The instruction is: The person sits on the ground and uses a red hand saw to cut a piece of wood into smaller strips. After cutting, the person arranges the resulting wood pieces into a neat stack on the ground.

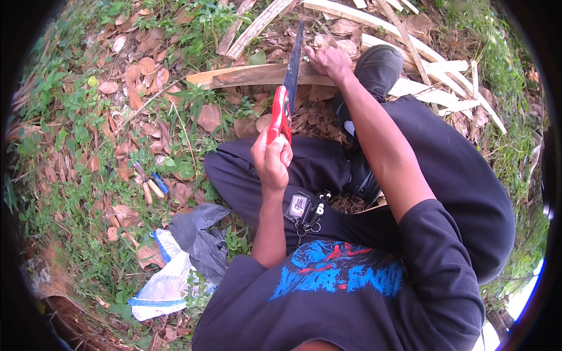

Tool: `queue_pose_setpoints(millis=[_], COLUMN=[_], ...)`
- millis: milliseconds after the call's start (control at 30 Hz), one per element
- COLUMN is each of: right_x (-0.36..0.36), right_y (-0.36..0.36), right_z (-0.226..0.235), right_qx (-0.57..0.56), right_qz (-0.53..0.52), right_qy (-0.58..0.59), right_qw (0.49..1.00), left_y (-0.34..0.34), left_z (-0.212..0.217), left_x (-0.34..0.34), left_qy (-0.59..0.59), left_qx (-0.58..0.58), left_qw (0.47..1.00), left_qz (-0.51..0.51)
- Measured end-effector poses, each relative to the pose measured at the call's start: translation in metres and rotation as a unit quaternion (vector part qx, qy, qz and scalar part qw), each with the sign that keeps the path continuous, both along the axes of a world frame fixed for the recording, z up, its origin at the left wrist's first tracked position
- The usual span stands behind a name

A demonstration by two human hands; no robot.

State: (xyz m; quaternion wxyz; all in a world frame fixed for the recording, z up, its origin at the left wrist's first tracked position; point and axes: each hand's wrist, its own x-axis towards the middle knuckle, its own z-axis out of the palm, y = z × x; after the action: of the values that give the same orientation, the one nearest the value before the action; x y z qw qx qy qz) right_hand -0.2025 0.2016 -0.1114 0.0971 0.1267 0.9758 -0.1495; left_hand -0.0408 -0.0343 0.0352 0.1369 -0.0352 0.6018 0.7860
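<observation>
My left hand (272, 161) is wrapped around the red handle of a hand saw (291, 76). Its dark blade points away from me and crosses a narrow wooden board (249, 76) lying on the ground. Just right of the blade, my right hand (331, 63) grips the same board, its fingers curled at the far edge. The underside of that grip is hidden. A dark shoe (379, 69) on my foot rests beside my right hand, over the board's right part.
Several pale wood strips (436, 58) lie crossed at the far right, others (257, 29) beyond the board. To the left, wooden-handled tools (146, 188) and a small blue object (159, 182) lie in leafy grass. Grey and white plastic bags (170, 275) sit nearer me.
</observation>
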Motion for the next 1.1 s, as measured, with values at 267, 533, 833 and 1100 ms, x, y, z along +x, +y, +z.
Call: queue_pose_setpoints(millis=[267, 533, 833, 1100], right_x=[-0.002, 0.001, -0.011, -0.013], right_y=[-0.003, -0.014, -0.012, -0.029], right_z=[0.003, -0.009, -0.063, -0.021], right_qx=[-0.046, -0.053, 0.013, -0.015], right_qz=[-0.007, -0.089, -0.012, -0.034], right_qy=[-0.033, 0.057, 0.187, 0.158], right_qw=[0.998, 0.993, 0.982, 0.987], left_y=[0.001, 0.014, 0.030, -0.004], left_z=[0.001, -0.003, -0.023, 0.000], left_x=[0.012, 0.010, 0.016, 0.059], left_qy=[-0.042, -0.017, 0.101, 0.001], left_qx=[0.011, -0.051, -0.120, 0.029], left_qw=[0.999, 0.999, 0.987, 0.999], left_qz=[0.017, -0.005, 0.033, 0.037])
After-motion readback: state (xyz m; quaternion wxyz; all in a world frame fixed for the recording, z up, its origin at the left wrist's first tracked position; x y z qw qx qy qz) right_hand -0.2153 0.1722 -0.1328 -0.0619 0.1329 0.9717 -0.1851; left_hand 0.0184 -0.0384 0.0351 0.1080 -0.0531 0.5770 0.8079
